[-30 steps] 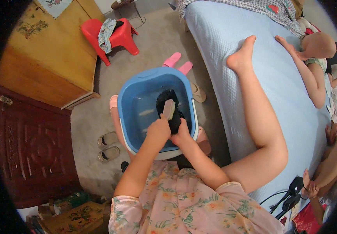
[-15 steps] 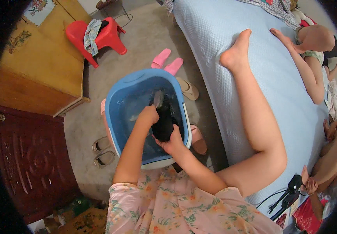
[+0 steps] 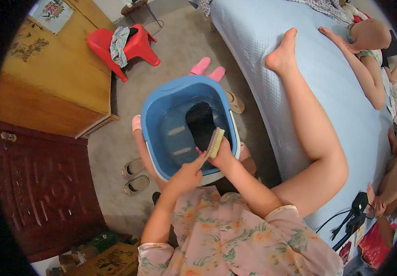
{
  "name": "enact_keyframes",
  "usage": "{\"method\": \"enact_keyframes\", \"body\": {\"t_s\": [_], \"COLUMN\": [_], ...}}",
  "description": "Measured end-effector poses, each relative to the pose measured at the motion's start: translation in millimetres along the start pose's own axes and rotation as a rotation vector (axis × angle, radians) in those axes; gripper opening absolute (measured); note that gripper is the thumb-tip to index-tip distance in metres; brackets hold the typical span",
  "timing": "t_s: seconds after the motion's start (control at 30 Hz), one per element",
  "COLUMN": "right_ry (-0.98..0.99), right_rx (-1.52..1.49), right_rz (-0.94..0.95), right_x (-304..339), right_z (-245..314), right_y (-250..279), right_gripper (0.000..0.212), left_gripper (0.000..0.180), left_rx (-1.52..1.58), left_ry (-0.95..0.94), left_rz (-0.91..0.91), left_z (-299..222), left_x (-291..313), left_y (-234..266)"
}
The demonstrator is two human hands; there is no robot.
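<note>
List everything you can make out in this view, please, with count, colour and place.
tub: one, blue, centre
brush: one, pinkish with pale bristles, above tub
dark item: one, black, in tub
slippers: two, pink, beyond tub
shoes: two, beige, left of tub
red stool: one, red, upper left
cloth: one, pale, on stool
cabinet: one, yellow-brown, left
door: one, dark red, lower left
bed: one, light-blue cover, right
other people: count unclear, far right
floral garment: one, pale pink, bottom
left hand: one, bare, holding brush
right hand: one, bare, behind brush, grip partly hidden
</note>
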State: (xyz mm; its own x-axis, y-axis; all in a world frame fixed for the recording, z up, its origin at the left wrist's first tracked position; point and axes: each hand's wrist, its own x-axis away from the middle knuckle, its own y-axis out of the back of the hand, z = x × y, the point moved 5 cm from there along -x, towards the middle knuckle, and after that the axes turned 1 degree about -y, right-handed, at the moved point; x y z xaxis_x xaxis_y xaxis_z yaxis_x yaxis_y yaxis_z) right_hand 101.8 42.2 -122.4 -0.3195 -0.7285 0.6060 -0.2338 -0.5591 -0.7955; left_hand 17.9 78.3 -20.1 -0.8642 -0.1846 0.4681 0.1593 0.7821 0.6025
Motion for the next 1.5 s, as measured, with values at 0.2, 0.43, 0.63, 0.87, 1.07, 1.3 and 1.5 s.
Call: {"method": "enact_keyframes", "body": {"t_s": [0.2, 0.43, 0.63, 0.87, 1.07, 1.3, 1.5], "right_ry": [-0.101, -0.128, 0.016, -0.037, -0.127, -0.099, -0.102], "right_rx": [0.111, 0.051, 0.108, 0.05, 0.016, -0.001, -0.001], "right_rz": [0.096, -0.063, -0.025, -0.005, -0.12, -0.149, -0.132], "right_x": [4.8, -5.5, 0.0, -4.0, -16.4, -14.9, -4.3], "right_z": [-4.7, -7.3, -2.9, -3.7, -8.6, -10.3, -6.3], "right_y": [-5.2, 10.1, 2.2, 6.0, 22.4, 19.0, 9.8], "right_gripper": [0.04, 0.041, 0.04, 0.047, 0.043, 0.045, 0.049], "left_gripper": [0.058, 0.057, 0.059, 0.054, 0.041, 0.028, 0.044], "left_rx": [0.101, -0.098, -0.496, -0.467, -0.424, -0.443, -0.234], "left_ry": [-0.137, 0.004, 0.09, 0.229, 0.267, 0.331, 0.399], "left_rz": [-0.147, -0.151, -0.239, -0.204, -0.268, -0.16, 0.016], "left_z": [4.9, -10.2, -20.5, 2.0, 55.9, 75.3, 67.8], "left_x": [22.7, 32.1, 15.6, -47.1, -121.3, -169.1, -139.2], "left_y": [-12.7, -6.9, -7.2, 15.4, 22.6, 34.6, 38.2]}}
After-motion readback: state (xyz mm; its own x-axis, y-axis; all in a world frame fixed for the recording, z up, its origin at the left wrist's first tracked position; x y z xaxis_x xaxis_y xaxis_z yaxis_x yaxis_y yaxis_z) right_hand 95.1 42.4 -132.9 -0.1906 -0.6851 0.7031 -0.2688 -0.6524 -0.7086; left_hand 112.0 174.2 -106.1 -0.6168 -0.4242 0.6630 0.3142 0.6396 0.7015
